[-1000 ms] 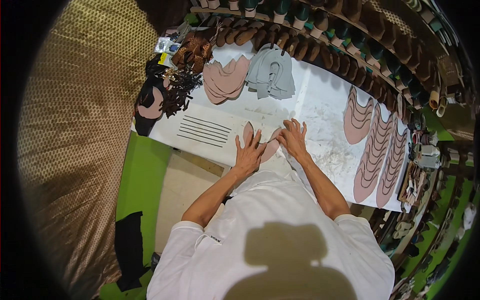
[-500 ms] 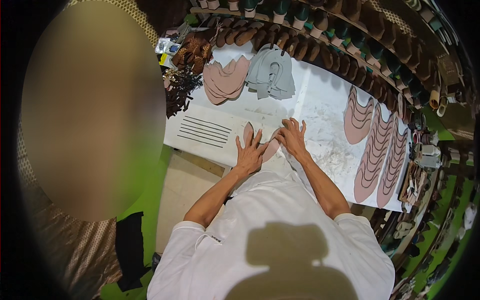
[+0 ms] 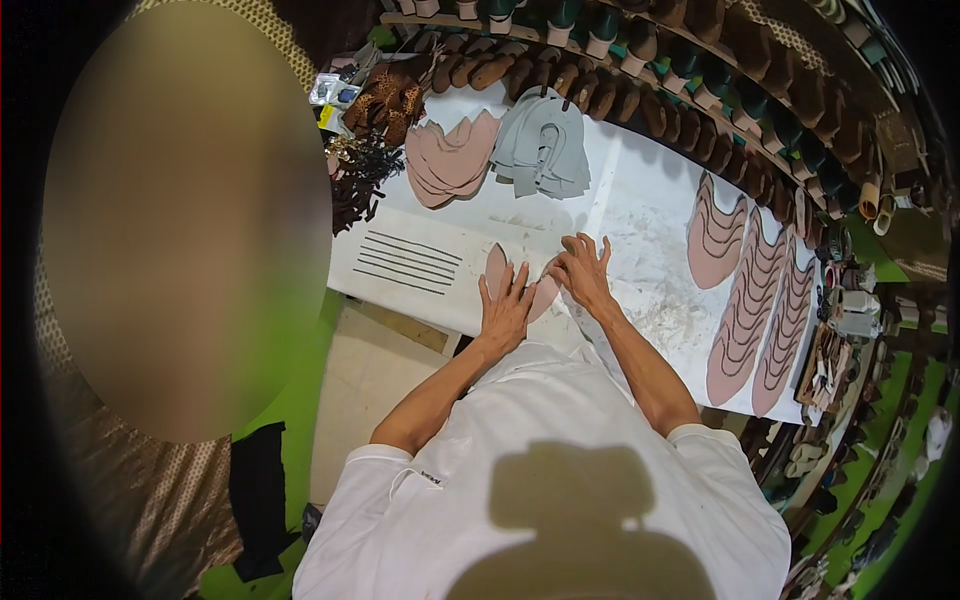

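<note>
A pink curved shoe-upper piece (image 3: 496,262) lies on the white table close in front of me, partly covered by my hands. My left hand (image 3: 508,305) rests flat on it with the fingers spread. At the piece's inner right edge, my right hand (image 3: 584,274) has thumb and forefinger pressed together, its other fingers raised. Whatever is between those fingertips is too small to make out. Left of my left hand, several thin dark strips (image 3: 407,263) lie in rows on the table.
Stacked pink pieces (image 3: 450,157) and grey pieces (image 3: 543,145) lie toward the back. Dark-edged pink pieces (image 3: 745,310) overlap in columns at right. Brown scraps (image 3: 385,103) are heaped at far left. Shoe racks (image 3: 690,85) curve along the back. A blurred patch covers the left.
My left hand has shifted slightly to the right along the pink piece, showing more of its left tip. My right hand stays almost in place at the edge.
</note>
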A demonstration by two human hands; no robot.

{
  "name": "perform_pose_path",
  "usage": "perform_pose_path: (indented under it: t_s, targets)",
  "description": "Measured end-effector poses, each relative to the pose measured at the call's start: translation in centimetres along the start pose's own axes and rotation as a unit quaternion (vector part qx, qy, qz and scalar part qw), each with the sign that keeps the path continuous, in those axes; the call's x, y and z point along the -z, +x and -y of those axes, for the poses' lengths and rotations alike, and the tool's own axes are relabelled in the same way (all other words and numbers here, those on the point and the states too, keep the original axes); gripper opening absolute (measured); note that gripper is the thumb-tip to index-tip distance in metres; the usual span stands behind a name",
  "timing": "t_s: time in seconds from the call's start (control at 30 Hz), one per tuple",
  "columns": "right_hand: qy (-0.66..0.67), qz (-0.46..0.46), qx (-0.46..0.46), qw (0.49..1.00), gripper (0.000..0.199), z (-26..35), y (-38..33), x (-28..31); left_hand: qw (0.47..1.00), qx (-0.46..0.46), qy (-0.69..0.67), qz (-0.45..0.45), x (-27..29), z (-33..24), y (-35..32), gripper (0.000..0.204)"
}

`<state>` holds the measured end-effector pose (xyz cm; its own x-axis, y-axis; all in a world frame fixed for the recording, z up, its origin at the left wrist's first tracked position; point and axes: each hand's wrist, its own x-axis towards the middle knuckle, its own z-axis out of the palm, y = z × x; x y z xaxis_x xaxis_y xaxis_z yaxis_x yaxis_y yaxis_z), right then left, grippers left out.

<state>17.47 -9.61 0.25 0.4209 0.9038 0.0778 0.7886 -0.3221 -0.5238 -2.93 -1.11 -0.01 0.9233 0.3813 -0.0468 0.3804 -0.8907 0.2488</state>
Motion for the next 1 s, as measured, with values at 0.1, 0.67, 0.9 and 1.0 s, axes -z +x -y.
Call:
perform_pose_path:
  t_s: [0.1, 0.67, 0.9, 1.0]
  targets:
    - [-0.007, 0.001, 0.006, 1.000, 0.017, -0.1, 0.2, -0.1, 1.000, -0.002, -0.003, 0.007, 0.4, -0.1, 0.4, 0.052]
    - [-0.005, 0.004, 0.015, 1.000, 0.014, -0.3, 0.2, -0.2, 0.998, 0.028, -0.050, 0.029, 0.8, 0.4, 0.7, 0.066]
    - [-0.018, 0.008, 0.036, 0.999, 0.011, -0.1, 0.9, 0.0, 0.996, 0.038, -0.071, 0.046, 1.0, 0.5, 1.0, 0.067]
    - [-0.022, 0.014, 0.041, 0.999, 0.010, 0.0, 1.1, 0.0, 0.994, 0.045, -0.081, 0.059, 1.5, 0.4, 1.4, 0.066]
